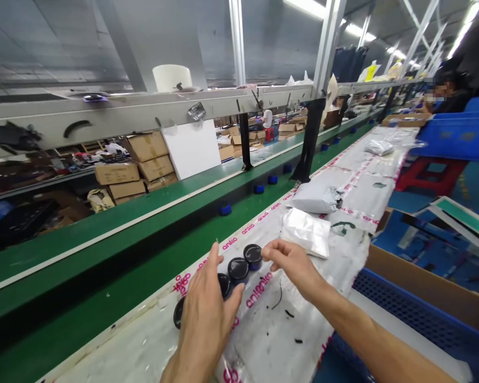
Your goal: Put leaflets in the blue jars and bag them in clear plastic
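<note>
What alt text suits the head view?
A bare left hand partly covers a row of round black-topped containers, right hand at its far end, on a white plastic-covered bench; beyond, small blue objects line a green belt.

On white sheet-covered bench [279,346]: row of round black containers [238,269], white packets [306,232] beyond, small black scraps [289,314] nearer.

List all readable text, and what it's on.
"anko": pink, repeated across the white sheet.
Cardboard boxes behind the green conveyor: any print is too small to read.
Blue bin at right: faint marks, too blurred to read.
</note>
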Available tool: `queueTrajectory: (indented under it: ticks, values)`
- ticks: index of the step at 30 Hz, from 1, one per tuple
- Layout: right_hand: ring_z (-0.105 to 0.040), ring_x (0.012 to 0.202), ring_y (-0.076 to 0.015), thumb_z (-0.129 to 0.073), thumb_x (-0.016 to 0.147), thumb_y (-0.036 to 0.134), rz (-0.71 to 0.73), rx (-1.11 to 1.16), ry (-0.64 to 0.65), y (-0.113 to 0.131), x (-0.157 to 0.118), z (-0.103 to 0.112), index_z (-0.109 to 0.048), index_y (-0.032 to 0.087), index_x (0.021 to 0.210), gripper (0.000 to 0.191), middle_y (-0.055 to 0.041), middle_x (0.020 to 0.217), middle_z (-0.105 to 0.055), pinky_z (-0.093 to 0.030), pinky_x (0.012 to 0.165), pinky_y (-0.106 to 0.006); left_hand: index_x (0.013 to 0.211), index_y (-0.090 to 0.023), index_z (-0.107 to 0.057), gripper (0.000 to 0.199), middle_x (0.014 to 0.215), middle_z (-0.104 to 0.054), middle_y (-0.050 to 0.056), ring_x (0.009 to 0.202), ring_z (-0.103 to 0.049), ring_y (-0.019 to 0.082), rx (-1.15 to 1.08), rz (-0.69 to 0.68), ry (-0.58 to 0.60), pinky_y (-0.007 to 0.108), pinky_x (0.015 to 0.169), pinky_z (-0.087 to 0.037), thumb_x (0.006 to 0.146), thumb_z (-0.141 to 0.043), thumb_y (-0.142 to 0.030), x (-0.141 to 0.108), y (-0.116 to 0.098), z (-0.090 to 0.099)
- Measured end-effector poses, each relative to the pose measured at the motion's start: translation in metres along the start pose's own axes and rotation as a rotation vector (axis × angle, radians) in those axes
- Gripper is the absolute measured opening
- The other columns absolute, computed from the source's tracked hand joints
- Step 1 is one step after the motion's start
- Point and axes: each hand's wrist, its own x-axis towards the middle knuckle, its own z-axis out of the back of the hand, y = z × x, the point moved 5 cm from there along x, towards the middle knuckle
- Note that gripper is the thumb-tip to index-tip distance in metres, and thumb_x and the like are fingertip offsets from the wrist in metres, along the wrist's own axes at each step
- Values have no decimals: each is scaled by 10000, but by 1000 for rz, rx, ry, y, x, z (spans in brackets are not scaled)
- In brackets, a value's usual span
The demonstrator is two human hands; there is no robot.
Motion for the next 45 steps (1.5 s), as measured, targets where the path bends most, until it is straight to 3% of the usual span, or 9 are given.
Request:
queueTrajectory:
  ticks: [3,6,10,14,20,26,35,45]
  values:
    - [-552,724,-159,-684,736,457,-35,-36,-44,-12,21,18,-641,180,746,280,-10,771,-633,-467,686,-294,1593,-205,-126,945,1525,-478,142,1380,-478,304,4,-61,125,485,1113,-410,826,-669,-298,33,-9,-33]
    - [-497,668,-142,-677,738,458,-39,-70,-11,-20,31,19,-625,176,732,287,10,717,-586,-422,646,-286,1601,-180,-104,1033,1590,-381,157,1448,-392,302,-2,-130,275,456,1161,-358,762,-706,-221,58,-19,-59]
    - [-495,680,-144,-656,732,450,-74,-45,14,-21,35,14,-619,180,752,274,14,724,-577,-411,636,-275,1601,-214,-134,1063,1522,-482,161,1358,-506,338,-42,-97,446,464,1094,-421,711,-714,-175,76,-17,-78]
    - [-538,746,-160,-642,705,407,-108,-25,79,-22,37,11,-615,180,754,234,-7,785,-614,-431,663,-273,1593,-275,-167,980,1412,-596,128,1189,-632,324,-63,-51,389,466,996,-474,744,-631,-118,80,-7,-85]
    - [-549,746,-156,-633,720,385,-129,-19,107,-31,44,9,-630,178,770,213,-14,810,-635,-438,632,-255,1561,-299,-274,944,1432,-576,97,1162,-635,306,-97,-56,365,425,960,-477,710,-639,-114,79,-1,-88]
    - [-536,688,-148,-635,711,388,-134,-53,117,-28,45,9,-617,178,744,213,0,748,-602,-446,599,-257,1569,-323,-219,962,1305,-641,34,1119,-624,267,-181,-13,336,399,945,-461,718,-607,-95,78,-3,-90]
    - [-558,706,-152,-580,787,345,-61,-183,145,-31,45,14,-646,179,789,179,6,745,-607,-443,620,-251,1578,-289,-195,959,1223,-691,54,1071,-627,287,-105,-103,277,435,923,-462,738,-615,-95,77,-10,-93]
    - [-594,806,-178,-568,823,288,74,-254,128,-20,37,18,-590,186,689,170,-33,958,-680,-442,665,-267,1573,-367,-122,1007,1202,-669,22,1075,-613,250,-139,-211,226,453,965,-452,770,-652,-72,72,-12,-98]
